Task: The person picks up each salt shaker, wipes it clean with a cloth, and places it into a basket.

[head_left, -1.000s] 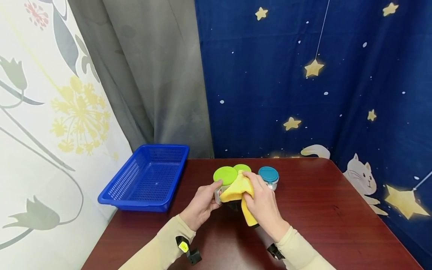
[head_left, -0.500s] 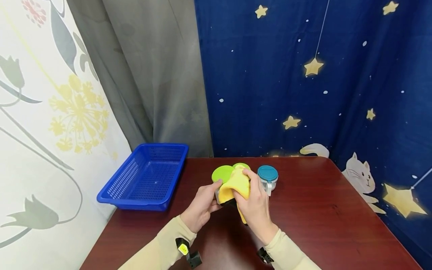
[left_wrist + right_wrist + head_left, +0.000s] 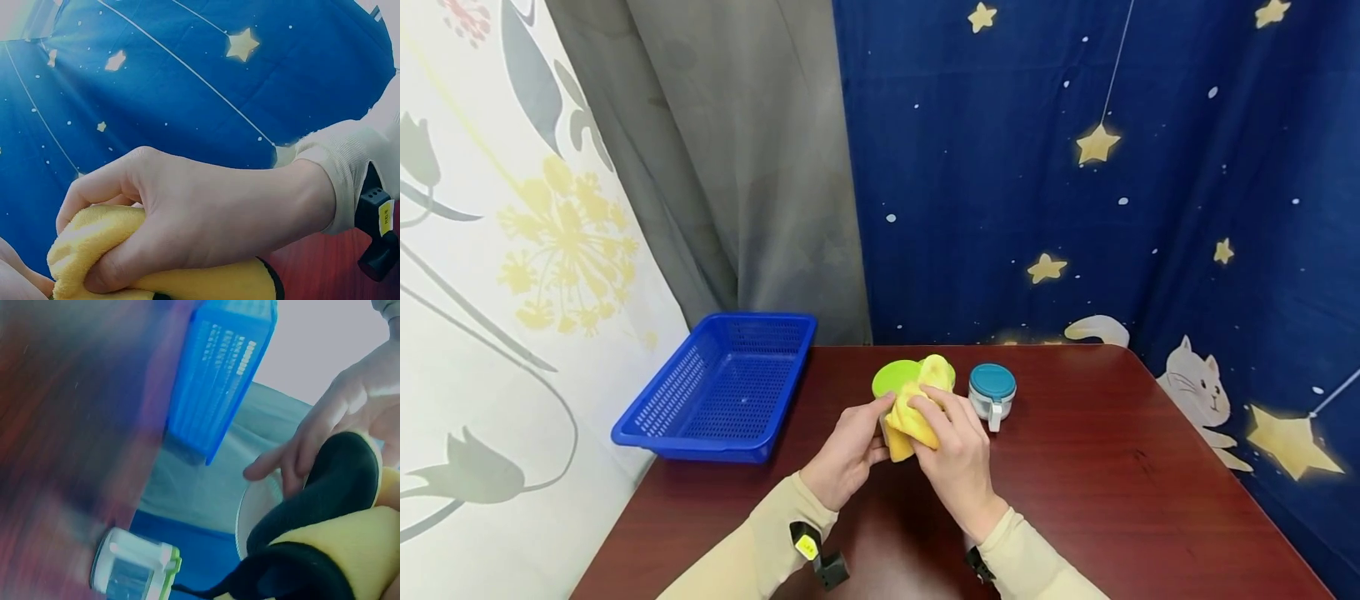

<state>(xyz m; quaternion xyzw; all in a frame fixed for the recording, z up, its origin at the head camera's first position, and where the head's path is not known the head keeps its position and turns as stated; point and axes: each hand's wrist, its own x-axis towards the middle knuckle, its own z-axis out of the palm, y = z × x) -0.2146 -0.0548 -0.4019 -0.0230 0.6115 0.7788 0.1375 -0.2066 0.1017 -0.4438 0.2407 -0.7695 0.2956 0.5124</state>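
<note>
Head view: left hand (image 3: 846, 454) around one green-lidded jar (image 3: 892, 377), right hand (image 3: 958, 458) clamped on one yellow cloth (image 3: 908, 420).

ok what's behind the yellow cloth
Head view: a green lid shows behind the yellow cloth, and a sliver of a second green lid past its right edge. The cloth, left hand and right hand hide most of the rest.

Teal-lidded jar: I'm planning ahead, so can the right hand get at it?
Probably yes, though the right hand holds the yellow cloth; the teal-lidded jar stands close by, handle uncovered.
</note>
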